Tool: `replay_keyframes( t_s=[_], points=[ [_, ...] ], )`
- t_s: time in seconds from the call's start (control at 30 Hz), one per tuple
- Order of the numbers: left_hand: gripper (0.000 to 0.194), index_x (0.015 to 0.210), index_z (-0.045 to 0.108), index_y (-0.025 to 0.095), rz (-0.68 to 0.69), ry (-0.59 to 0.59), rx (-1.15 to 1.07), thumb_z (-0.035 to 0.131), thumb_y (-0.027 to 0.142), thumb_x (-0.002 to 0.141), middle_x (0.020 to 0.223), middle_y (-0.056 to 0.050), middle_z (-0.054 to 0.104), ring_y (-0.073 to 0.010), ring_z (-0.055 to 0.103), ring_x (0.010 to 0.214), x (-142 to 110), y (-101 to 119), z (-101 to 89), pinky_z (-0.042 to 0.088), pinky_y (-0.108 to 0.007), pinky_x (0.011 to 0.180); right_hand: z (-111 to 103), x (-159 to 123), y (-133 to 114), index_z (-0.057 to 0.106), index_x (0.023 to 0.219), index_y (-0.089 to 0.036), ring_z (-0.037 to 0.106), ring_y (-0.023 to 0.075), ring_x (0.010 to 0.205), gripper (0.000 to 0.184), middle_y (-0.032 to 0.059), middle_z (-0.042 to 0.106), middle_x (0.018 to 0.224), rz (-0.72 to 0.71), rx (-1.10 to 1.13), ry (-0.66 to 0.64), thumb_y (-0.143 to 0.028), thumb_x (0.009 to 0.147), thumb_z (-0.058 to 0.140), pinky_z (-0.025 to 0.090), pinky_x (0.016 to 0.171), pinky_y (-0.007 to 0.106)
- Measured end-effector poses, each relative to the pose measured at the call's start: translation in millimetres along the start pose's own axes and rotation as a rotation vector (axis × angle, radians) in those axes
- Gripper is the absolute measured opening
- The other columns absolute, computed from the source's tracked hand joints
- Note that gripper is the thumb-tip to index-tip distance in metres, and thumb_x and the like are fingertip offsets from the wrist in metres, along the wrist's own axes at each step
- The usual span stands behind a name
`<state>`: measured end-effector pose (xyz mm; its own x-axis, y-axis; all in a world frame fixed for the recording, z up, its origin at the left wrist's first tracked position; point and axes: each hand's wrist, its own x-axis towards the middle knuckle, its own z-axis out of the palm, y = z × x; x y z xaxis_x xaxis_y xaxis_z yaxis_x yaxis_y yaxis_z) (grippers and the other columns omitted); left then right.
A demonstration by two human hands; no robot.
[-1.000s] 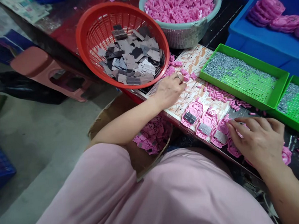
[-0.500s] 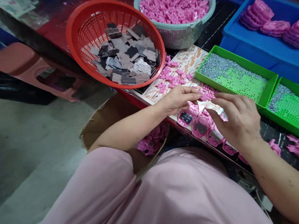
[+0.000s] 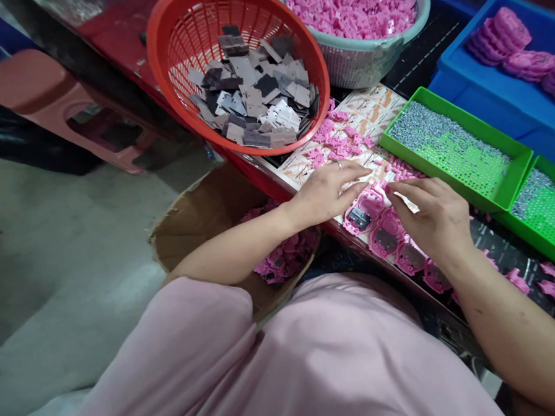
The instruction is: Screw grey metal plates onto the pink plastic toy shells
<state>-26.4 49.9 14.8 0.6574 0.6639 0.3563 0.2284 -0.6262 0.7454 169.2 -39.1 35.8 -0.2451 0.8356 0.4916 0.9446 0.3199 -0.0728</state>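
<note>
My left hand (image 3: 326, 194) is over the near edge of the table, thumb and fingers stretched out and apart, tips beside a pink plastic casing (image 3: 372, 198) that has a dark metal plate (image 3: 359, 218) in it. From the other side, my right hand (image 3: 439, 218) brings thumb and forefinger together at the casing's upper edge. A small pink plastic part seems to be pinched there, though the fingers partly hide it. More pink casings (image 3: 385, 236) with grey plates lie in a row along the table edge, some under my right hand.
A red basket (image 3: 158, 59) of metal plates and a pale basket (image 3: 367, 57) of pink parts stand behind. Green trays (image 3: 472, 188) of small metal pieces sit at right, before a blue bin (image 3: 466, 77). Below the edge is a cardboard box (image 3: 189, 212) with pink pieces.
The small pink part held between my hands has come down to the first casing. My left fingers have spread from it. The whole view has shifted slightly.
</note>
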Motion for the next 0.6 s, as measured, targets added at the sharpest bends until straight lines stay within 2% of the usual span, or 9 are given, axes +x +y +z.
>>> replay_keyframes(
  t_s=[0.1,0.2,0.3,0.43,0.6],
  points=[
    [0.029,0.108,0.069,0.015,0.172,0.060,0.380,0.050,0.032,0.093,0.113,-0.010,0.068,-0.0226,0.061,0.105,-16.6,-0.6,-1.5,0.046,-0.039,0.093,8.6,0.0,2.3,0.072,0.088,-0.018,0.062,0.0149,0.075,0.017,0.0033,0.073,0.086,0.008,-0.069,-0.019,-0.027,0.088,0.058,0.045,0.069,0.028],
    [0.038,0.111,0.067,0.016,0.247,0.001,0.551,0.050,0.044,0.093,0.119,-0.011,0.065,-0.0272,0.058,0.111,-31.8,3.0,5.9,0.046,-0.043,0.092,14.9,1.3,1.3,0.073,0.088,-0.021,0.061,0.0166,0.077,0.021,0.0029,0.073,0.086,0.024,-0.126,-0.120,-0.031,0.089,0.055,0.040,0.069,0.030],
    [0.049,0.119,0.062,0.013,0.284,-0.073,0.615,0.046,0.052,0.093,0.129,-0.013,0.060,-0.0296,0.052,0.121,-40.9,4.9,15.5,0.042,-0.046,0.097,17.2,3.3,-1.1,0.074,0.086,-0.021,0.060,0.0178,0.077,0.022,0.0025,0.073,0.086,0.040,-0.172,-0.231,-0.031,0.089,0.054,0.034,0.069,0.032],
    [0.051,0.122,0.060,0.013,0.295,-0.124,0.629,0.045,0.052,0.094,0.130,-0.012,0.060,-0.0287,0.050,0.125,-44.0,2.0,21.2,0.038,-0.047,0.101,10.8,7.1,-10.8,0.072,0.084,-0.021,0.057,0.0190,0.080,0.020,0.0015,0.072,0.088,-0.016,-0.258,-0.324,-0.028,0.089,0.054,0.029,0.072,0.034],
    [0.051,0.120,0.062,0.013,0.293,-0.140,0.643,0.046,0.053,0.093,0.129,-0.012,0.061,-0.0300,0.051,0.124,-43.2,-0.2,20.2,0.038,-0.048,0.101,3.4,14.3,-27.8,0.068,0.079,-0.015,0.054,0.0216,0.080,0.020,0.0074,0.068,0.082,-0.066,-0.449,-0.411,-0.020,0.088,0.050,0.025,0.074,0.036]
  ],
)
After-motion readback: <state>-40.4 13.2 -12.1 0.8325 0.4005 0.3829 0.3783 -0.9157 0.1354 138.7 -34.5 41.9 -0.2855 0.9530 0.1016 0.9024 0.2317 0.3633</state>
